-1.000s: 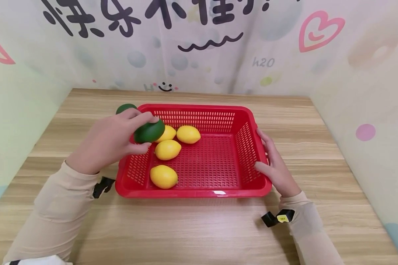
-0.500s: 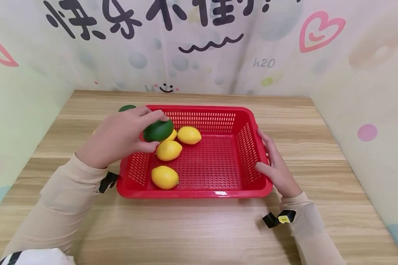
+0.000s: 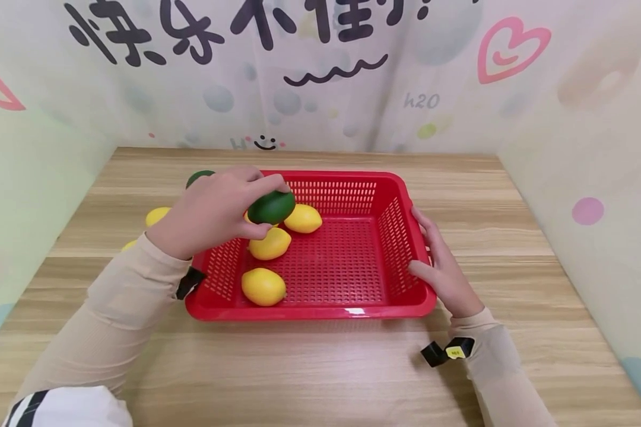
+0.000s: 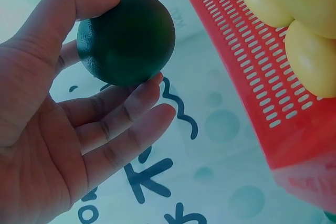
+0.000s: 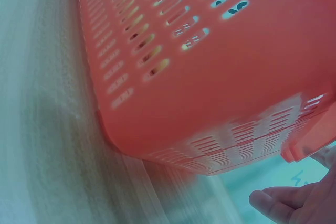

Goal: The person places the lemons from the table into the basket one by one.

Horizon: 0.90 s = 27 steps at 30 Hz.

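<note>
In the head view my left hand point(image 3: 219, 207) pinches a dark green avocado point(image 3: 271, 207) between thumb and fingers, above the left part of the red basket point(image 3: 315, 311). The left wrist view shows the avocado point(image 4: 128, 38) held at the fingertips, outside the basket's slotted wall point(image 4: 247, 82) from that angle. My right hand point(image 3: 448, 273) grips the basket's right rim, thumb on the inner side and fingers outside. Inside the basket, several yellow lemons point(image 3: 264, 287) lie toward the left; one is partly hidden behind the avocado.
Left of the basket, another dark green fruit point(image 3: 199, 177) and a lemon point(image 3: 157, 216) lie on the wooden table point(image 3: 320, 367), partly covered by my left arm. A second yellow fruit point(image 3: 130, 244) peeks out beside the sleeve. A printed wall point(image 3: 320, 112) stands behind.
My left hand has carried the avocado rightward, from over the basket's left edge to farther inside. Yellow fruit on the table has come into view behind the arm. The right hand keeps its grip.
</note>
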Each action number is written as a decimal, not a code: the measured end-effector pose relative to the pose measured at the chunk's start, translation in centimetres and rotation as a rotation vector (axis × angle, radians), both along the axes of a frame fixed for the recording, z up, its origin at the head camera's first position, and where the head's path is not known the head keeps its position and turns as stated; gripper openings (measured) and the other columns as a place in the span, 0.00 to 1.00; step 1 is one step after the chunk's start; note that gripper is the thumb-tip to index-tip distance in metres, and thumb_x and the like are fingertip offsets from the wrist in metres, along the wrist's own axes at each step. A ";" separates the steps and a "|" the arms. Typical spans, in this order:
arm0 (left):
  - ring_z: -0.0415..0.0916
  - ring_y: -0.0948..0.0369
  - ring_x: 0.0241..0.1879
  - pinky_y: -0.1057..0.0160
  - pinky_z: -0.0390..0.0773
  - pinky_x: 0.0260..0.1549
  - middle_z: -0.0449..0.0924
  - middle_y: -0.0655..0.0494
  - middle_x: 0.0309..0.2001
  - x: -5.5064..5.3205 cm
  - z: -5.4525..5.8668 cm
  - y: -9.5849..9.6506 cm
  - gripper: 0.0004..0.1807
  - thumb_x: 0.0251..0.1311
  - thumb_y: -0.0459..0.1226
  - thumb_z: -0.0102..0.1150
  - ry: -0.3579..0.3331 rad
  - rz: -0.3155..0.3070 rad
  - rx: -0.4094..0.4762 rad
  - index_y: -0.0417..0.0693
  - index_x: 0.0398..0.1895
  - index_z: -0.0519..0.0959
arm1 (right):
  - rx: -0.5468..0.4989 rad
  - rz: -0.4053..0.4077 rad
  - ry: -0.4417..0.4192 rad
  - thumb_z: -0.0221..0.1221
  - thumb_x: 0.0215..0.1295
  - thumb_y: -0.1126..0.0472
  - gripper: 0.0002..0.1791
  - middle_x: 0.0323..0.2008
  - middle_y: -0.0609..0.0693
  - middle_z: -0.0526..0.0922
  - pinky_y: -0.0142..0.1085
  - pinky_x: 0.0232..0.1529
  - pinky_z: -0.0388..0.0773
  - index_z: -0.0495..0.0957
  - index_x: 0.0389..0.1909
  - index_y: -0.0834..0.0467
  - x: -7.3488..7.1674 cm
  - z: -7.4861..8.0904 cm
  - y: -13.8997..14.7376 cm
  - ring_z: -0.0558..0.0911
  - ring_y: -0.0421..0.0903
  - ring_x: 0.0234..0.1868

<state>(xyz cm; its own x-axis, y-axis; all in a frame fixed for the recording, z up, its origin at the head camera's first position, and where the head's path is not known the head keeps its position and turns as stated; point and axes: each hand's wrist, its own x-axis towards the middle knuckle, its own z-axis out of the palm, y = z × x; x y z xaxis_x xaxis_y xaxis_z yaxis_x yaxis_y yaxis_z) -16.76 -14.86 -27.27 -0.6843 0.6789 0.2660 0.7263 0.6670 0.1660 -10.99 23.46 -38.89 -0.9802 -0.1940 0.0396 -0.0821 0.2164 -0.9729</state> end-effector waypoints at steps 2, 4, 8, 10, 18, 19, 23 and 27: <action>0.78 0.53 0.37 0.56 0.84 0.30 0.80 0.48 0.42 -0.2 0.0 0.3 0.26 0.50 0.38 0.76 -0.009 -0.012 -0.010 0.55 0.54 0.78 | 0.004 -0.003 -0.004 0.51 0.63 0.74 0.51 0.73 0.58 0.62 0.45 0.44 0.87 0.48 0.83 0.37 0.0 -0.1 0.0 0.71 0.63 0.62; 0.78 0.53 0.37 0.57 0.83 0.29 0.80 0.48 0.42 -0.3 0.0 0.5 0.26 0.50 0.38 0.76 -0.019 -0.015 -0.024 0.55 0.54 0.78 | 0.003 -0.004 -0.008 0.51 0.63 0.74 0.51 0.73 0.58 0.62 0.45 0.44 0.87 0.48 0.83 0.37 0.0 -0.1 0.0 0.71 0.63 0.62; 0.77 0.54 0.36 0.58 0.81 0.29 0.80 0.49 0.41 -0.5 0.1 1.0 0.26 0.51 0.39 0.76 -0.025 -0.017 -0.051 0.55 0.55 0.78 | -0.001 -0.002 -0.019 0.51 0.63 0.74 0.51 0.73 0.57 0.61 0.46 0.44 0.87 0.47 0.83 0.36 0.1 -0.1 0.0 0.71 0.63 0.63; 0.77 0.54 0.36 0.58 0.81 0.29 0.80 0.49 0.41 -0.7 0.2 1.3 0.26 0.51 0.40 0.76 -0.024 -0.017 -0.063 0.55 0.55 0.78 | -0.007 0.001 -0.024 0.51 0.63 0.74 0.51 0.73 0.58 0.61 0.47 0.44 0.87 0.47 0.83 0.36 0.1 0.0 0.0 0.71 0.64 0.63; 0.78 0.54 0.36 0.57 0.81 0.29 0.80 0.50 0.42 -1.0 0.5 2.0 0.29 0.52 0.42 0.77 -0.028 -0.026 -0.084 0.57 0.58 0.78 | -0.003 0.017 0.009 0.50 0.64 0.74 0.50 0.72 0.59 0.62 0.44 0.45 0.86 0.47 0.83 0.38 0.0 0.0 0.0 0.72 0.63 0.62; 0.78 0.54 0.36 0.57 0.82 0.30 0.80 0.50 0.43 -1.0 0.5 2.2 0.29 0.52 0.43 0.77 -0.030 -0.027 -0.091 0.57 0.58 0.78 | -0.002 0.019 0.013 0.49 0.64 0.74 0.50 0.72 0.60 0.62 0.44 0.45 0.86 0.47 0.83 0.38 -0.1 0.0 0.0 0.72 0.63 0.62; 0.79 0.54 0.37 0.56 0.83 0.32 0.80 0.50 0.43 -1.3 0.5 2.9 0.30 0.52 0.44 0.78 -0.034 -0.039 -0.132 0.58 0.58 0.77 | -0.002 0.016 0.012 0.49 0.64 0.74 0.50 0.71 0.60 0.62 0.43 0.45 0.86 0.47 0.83 0.38 0.0 0.0 0.0 0.73 0.62 0.61; 0.79 0.54 0.36 0.56 0.84 0.33 0.80 0.51 0.41 -1.8 0.3 3.7 0.29 0.50 0.46 0.79 -0.028 -0.064 -0.156 0.59 0.54 0.76 | -0.002 0.015 0.013 0.48 0.64 0.75 0.50 0.72 0.60 0.62 0.43 0.45 0.86 0.47 0.83 0.38 0.0 0.0 0.0 0.73 0.62 0.61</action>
<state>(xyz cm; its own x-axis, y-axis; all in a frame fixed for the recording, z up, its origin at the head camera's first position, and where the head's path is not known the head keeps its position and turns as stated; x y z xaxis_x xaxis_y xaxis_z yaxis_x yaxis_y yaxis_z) -18.55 -11.19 -27.00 -0.6437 0.7532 0.1351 0.7649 0.6385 0.0849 -10.99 23.47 -38.88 -0.9766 -0.2085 0.0526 -0.0978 0.2129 -0.9722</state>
